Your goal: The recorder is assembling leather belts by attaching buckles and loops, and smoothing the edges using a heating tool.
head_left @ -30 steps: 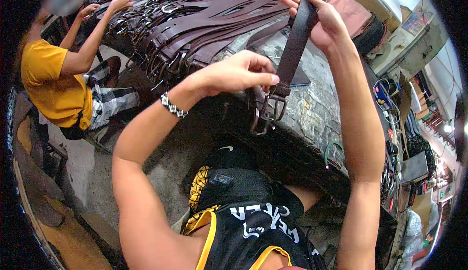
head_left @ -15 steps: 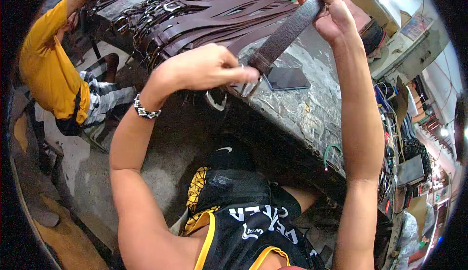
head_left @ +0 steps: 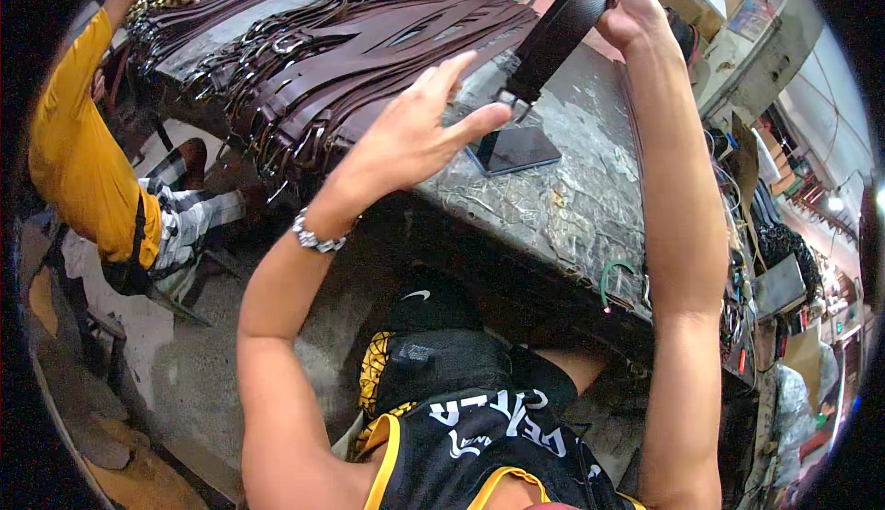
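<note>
I have the right hand (head_left: 634,14) at the upper right of the frame, closed between thumb and fingers on a dark brown belt (head_left: 564,33), which bends over there and slants down toward the upper middle, its metal buckle (head_left: 513,103) at the low end. My left hand (head_left: 410,134), near the middle, is open, fingers and thumb spread; its thumb tip overlaps the buckle, and I cannot tell whether they touch. Below the buckle a dark phone (head_left: 518,151) lies on the worn worktable (head_left: 567,220). Across the upper left I see many brown belts (head_left: 359,68) laid out, with a co-worker in a yellow shirt (head_left: 88,174) beside them.
</note>
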`<move>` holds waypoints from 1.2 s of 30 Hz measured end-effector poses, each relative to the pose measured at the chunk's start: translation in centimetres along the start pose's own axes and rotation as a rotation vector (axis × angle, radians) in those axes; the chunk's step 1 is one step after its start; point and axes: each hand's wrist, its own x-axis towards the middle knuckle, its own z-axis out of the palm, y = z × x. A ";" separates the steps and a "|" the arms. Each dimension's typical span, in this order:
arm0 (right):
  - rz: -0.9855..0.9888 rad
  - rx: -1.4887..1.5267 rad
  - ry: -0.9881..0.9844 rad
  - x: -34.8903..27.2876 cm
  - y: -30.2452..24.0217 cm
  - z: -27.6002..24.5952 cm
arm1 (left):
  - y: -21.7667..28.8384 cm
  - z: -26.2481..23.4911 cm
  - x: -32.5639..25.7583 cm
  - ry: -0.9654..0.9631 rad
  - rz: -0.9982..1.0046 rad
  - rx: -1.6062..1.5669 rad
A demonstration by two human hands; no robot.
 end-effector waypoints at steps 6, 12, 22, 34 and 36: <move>0.085 -0.003 -0.084 -1.9 -2.1 -0.7 | 2.1 4.1 6.8 0.027 0.063 -0.464; 0.119 -0.046 -0.001 -0.5 -5.6 -10.4 | 10.1 4.7 1.3 -0.554 -0.180 -1.267; 0.182 -0.181 0.469 -5.8 -2.0 -17.6 | 8.9 -5.5 -8.7 -1.527 0.127 -0.557; 0.383 -0.731 0.437 -21.1 4.8 -8.8 | 6.7 -10.4 -11.3 -1.709 0.052 -0.656; 0.335 -0.645 0.452 -20.8 6.4 -9.8 | 6.8 -10.3 -11.2 -1.710 0.070 -0.658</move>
